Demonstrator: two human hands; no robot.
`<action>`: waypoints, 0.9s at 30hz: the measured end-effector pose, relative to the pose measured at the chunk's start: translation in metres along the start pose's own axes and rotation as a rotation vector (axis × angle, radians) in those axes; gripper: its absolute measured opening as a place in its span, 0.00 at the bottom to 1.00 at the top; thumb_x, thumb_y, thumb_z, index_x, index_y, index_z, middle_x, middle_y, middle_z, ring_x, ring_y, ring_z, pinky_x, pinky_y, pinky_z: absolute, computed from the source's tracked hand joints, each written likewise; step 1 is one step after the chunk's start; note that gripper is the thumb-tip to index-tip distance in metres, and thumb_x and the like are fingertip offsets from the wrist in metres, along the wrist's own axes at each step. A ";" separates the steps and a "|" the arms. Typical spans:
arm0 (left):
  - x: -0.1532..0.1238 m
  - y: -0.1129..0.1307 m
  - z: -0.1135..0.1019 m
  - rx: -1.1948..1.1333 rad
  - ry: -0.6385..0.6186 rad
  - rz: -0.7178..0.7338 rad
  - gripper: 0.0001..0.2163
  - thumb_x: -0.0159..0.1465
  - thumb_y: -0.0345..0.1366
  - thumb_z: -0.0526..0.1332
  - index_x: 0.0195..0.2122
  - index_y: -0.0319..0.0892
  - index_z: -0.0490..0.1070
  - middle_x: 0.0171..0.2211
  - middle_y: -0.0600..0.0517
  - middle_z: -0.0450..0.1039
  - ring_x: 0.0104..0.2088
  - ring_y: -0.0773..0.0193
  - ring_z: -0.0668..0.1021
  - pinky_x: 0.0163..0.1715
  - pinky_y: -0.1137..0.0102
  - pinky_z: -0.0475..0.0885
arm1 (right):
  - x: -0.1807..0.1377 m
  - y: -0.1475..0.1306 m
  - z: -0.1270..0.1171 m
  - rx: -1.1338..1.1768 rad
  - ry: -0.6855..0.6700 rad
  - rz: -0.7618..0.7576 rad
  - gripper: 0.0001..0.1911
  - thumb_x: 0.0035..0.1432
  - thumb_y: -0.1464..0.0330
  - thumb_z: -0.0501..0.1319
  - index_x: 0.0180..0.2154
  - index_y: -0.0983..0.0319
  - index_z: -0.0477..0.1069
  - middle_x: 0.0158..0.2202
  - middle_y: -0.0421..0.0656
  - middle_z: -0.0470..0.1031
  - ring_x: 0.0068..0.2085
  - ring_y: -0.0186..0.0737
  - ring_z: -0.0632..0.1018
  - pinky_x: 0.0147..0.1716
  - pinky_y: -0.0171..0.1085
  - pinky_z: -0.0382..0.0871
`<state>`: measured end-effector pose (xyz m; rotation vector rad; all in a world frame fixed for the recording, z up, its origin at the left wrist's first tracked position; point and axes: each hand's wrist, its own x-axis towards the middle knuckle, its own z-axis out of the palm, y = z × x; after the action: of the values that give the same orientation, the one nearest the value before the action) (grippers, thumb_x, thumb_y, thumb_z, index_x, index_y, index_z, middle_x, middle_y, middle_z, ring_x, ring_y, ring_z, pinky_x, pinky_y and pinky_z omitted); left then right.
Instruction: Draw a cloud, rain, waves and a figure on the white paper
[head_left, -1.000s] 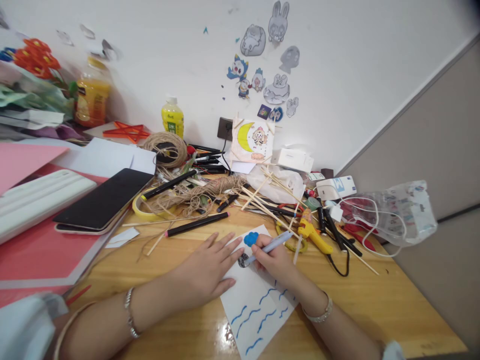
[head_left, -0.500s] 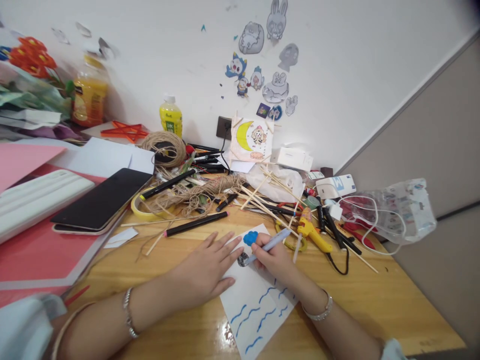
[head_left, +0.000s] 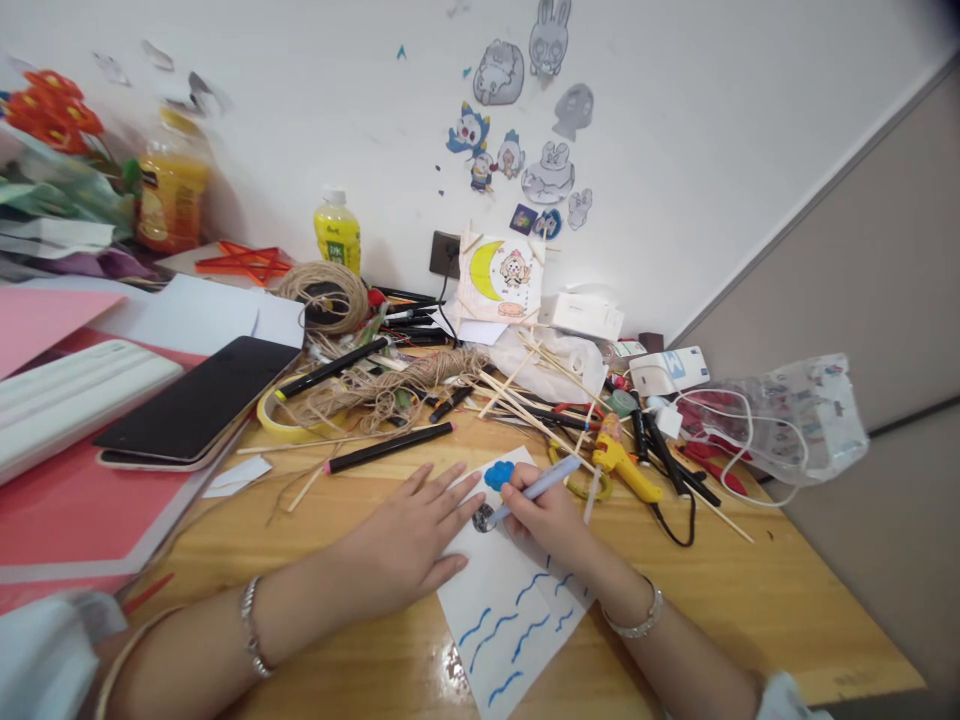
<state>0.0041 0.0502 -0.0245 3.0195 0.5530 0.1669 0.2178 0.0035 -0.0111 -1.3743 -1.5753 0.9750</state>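
Note:
A sheet of white paper (head_left: 487, 600) lies on the wooden table, with blue wavy lines on its lower part and a blue cloud shape (head_left: 498, 475) near the top. Below the cloud is a small round dark drawing (head_left: 482, 518). My left hand (head_left: 420, 535) lies flat with fingers spread, its fingertips at the paper's upper left. In my right hand (head_left: 547, 515) is a pale lilac pen (head_left: 538, 484), held in a writing grip. The pen's tip is at the right edge of the round drawing. My right palm covers part of the paper's right side.
Behind the paper lie a black marker (head_left: 390, 448), thin wooden sticks (head_left: 517, 402), twine (head_left: 405, 380) and a yellow glue gun (head_left: 624, 462). A black phone (head_left: 199, 400) and a white case (head_left: 82, 400) sit at left. A framed moon drawing (head_left: 487, 275) leans on the wall.
The whole view has shifted slightly to the left. Both hands keep nearly the same place on the paper, and the pen stays at the round drawing.

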 end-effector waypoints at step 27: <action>-0.001 0.001 -0.004 -0.023 -0.027 -0.014 0.26 0.70 0.46 0.51 0.66 0.40 0.52 0.67 0.41 0.49 0.67 0.48 0.51 0.62 0.50 0.47 | -0.001 -0.002 -0.001 -0.001 0.000 -0.004 0.17 0.60 0.62 0.57 0.21 0.58 0.57 0.15 0.33 0.61 0.19 0.33 0.64 0.21 0.33 0.58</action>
<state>0.0033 0.0492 -0.0205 2.9903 0.5660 0.1298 0.2176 0.0024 -0.0090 -1.3708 -1.5779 0.9719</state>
